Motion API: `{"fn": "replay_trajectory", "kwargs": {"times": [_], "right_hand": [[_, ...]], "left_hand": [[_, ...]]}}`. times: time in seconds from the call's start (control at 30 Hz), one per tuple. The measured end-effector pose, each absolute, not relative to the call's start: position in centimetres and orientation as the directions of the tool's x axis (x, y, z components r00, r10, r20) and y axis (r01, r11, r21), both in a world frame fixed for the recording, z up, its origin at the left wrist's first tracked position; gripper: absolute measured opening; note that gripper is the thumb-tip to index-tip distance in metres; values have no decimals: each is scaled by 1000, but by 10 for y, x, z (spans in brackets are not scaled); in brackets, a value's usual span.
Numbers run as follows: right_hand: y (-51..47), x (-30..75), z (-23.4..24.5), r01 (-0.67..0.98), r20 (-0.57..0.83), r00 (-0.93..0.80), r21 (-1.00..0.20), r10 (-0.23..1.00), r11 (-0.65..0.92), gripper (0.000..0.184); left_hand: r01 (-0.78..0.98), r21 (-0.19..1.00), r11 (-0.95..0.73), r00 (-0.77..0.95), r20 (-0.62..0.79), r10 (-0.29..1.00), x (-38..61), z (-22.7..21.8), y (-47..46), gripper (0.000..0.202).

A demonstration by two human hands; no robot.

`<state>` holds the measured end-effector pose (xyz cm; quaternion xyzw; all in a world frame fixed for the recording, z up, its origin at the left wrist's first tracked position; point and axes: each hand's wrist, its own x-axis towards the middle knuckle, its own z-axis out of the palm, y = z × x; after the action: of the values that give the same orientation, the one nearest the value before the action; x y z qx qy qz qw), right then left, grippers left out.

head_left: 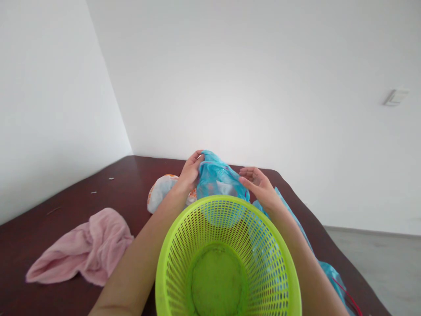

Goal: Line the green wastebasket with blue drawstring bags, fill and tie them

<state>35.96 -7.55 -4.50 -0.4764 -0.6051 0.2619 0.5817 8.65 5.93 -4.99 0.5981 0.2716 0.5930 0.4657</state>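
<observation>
Blue bag (215, 175): behind green basket (226, 199); lower part hidden.
Left hand (191, 171): clamped on bag's upper-left edge. Right hand (258, 182): at bag's right edge; grip cannot be determined. Basket's near side: cut off by frame.

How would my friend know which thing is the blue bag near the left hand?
Against white walls is a dark red surface, with a lime-green basket nearest you. Just past the basket's far rim, the left hand pinches the crinkly, see-through blue bag. A white-and-orange bundle sits to its left; only this bag is raised between left hand and right hand.
</observation>
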Motion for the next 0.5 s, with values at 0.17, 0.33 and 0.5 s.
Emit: {"fn": "replay_trajectory", "kwargs": {"times": [0.17, 0.33, 0.5], "right_hand": [[-75, 354, -48, 259, 446, 96, -874, 890, 410, 37], [-67, 345, -63, 333, 444, 26, -849, 895, 411, 40], [-60, 347, -65, 314, 452, 127, -863, 883, 396, 35]], "left_hand": [[-264, 894, -361, 202, 417, 886, 95, -46, 52, 55], [-397, 854, -337, 290, 465, 837, 105, -39, 36, 62], [-285, 864, -415, 279, 489, 827, 105, -33, 33, 59]]}}
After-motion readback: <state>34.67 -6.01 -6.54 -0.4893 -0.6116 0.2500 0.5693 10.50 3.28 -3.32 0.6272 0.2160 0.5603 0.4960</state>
